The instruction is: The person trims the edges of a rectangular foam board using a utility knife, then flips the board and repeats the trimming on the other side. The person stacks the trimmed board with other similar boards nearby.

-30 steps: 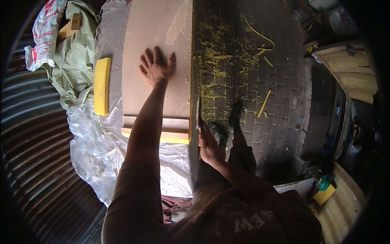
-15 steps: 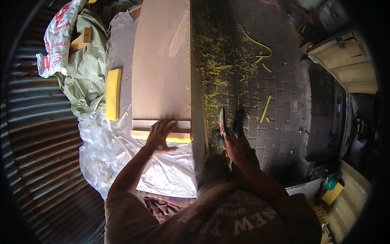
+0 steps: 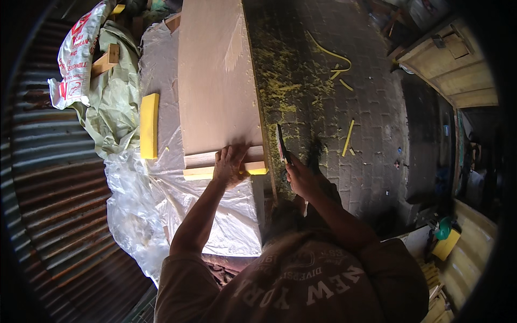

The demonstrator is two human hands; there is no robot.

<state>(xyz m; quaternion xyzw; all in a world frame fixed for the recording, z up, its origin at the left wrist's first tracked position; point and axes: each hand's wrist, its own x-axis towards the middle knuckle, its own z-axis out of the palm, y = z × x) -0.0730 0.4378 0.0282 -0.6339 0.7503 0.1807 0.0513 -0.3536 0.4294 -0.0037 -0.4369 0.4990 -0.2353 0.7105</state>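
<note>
My left hand (image 3: 231, 164) grips a wooden strip (image 3: 200, 160) at the near end of a long pale plywood board (image 3: 212, 81), its fingers over the strip; a pale, yellow-edged piece (image 3: 257, 169) runs along the strip's near side. Just right of the board, my right hand (image 3: 301, 177) is closed round a knife (image 3: 281, 140), blade pointing away from me, held over the paved floor. Left of the board lies a yellow foam block (image 3: 148, 126) on plastic sheeting (image 3: 204, 215).
A white sack (image 3: 75, 59), crumpled green sheet (image 3: 118, 102) and corrugated metal (image 3: 43, 194) are at left. Yellow scraps and strips (image 3: 348, 137) litter the paving (image 3: 371, 156). A wooden panel (image 3: 452, 70) and a yellow piece (image 3: 446, 245) with a green object (image 3: 443, 229) are at right.
My left hand has moved from flat on the board down to its near end and taken hold of the strip. My right hand, with the knife, has shifted rightward and slightly up.
</note>
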